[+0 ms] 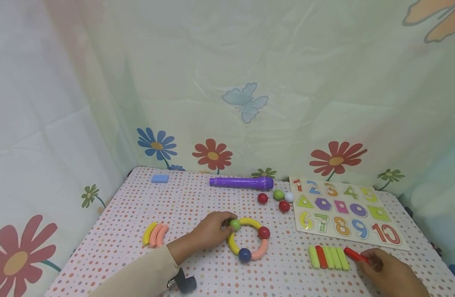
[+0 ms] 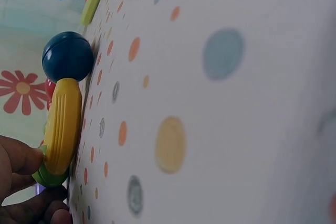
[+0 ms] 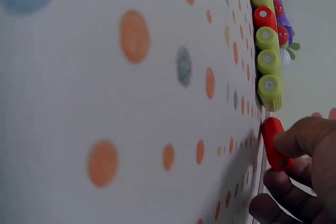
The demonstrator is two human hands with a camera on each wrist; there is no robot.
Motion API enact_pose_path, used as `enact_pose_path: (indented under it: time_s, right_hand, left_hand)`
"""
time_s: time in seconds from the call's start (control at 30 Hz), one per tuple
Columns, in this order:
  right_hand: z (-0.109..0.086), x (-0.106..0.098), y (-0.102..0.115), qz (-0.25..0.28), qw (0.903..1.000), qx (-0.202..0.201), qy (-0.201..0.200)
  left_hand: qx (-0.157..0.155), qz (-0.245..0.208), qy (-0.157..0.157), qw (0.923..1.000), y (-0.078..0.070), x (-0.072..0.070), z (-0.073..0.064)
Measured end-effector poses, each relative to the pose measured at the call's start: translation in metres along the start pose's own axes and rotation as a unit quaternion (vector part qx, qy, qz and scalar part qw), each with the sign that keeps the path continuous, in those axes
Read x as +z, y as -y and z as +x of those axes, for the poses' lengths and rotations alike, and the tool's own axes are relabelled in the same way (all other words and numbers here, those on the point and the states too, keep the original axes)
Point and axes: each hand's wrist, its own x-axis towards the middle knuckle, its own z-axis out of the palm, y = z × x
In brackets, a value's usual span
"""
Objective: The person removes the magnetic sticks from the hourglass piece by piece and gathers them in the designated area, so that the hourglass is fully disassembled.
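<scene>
A ring of curved bars and balls lies on the dotted table (image 1: 197,206). Its parts are two yellow curved bars (image 1: 232,244), a pink curved bar (image 1: 262,251), a red ball (image 1: 264,232), a blue ball (image 2: 67,56) and a green ball (image 1: 235,225). My left hand (image 1: 212,230) pinches the green ball at the ring's left side. On the right, my right hand (image 1: 392,272) holds a short red stick (image 3: 273,142) between thumb and fingers. Beside that stick, several light green sticks (image 1: 330,258) and another red one (image 1: 321,257) lie in a row.
A number-and-shape puzzle board (image 1: 346,210) lies at the back right. Loose balls (image 1: 284,206) sit near a purple toy microphone (image 1: 242,182). Yellow and pink curved bars (image 1: 155,235) lie left of my left hand. A blue block (image 1: 159,178) rests at the back left, before the curtain.
</scene>
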Motion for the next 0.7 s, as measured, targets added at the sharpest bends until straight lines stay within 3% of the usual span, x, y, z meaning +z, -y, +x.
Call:
enact_pose_path:
  time_s: [0.4,0.7]
  right_hand:
    - [0.0063,-0.0018,-0.0093,-0.038,0.9938,-0.076,0.072]
    - [0.0016,-0.0016,-0.0026,-0.023,0.9918,-0.098,0.078]
  left_hand:
    - [-0.004,-0.005,0.005,1.0,-0.0004,-0.0002,0.0007]
    - [-0.008,-0.005,0.006,0.9999,-0.0025,-0.0008,-0.0012]
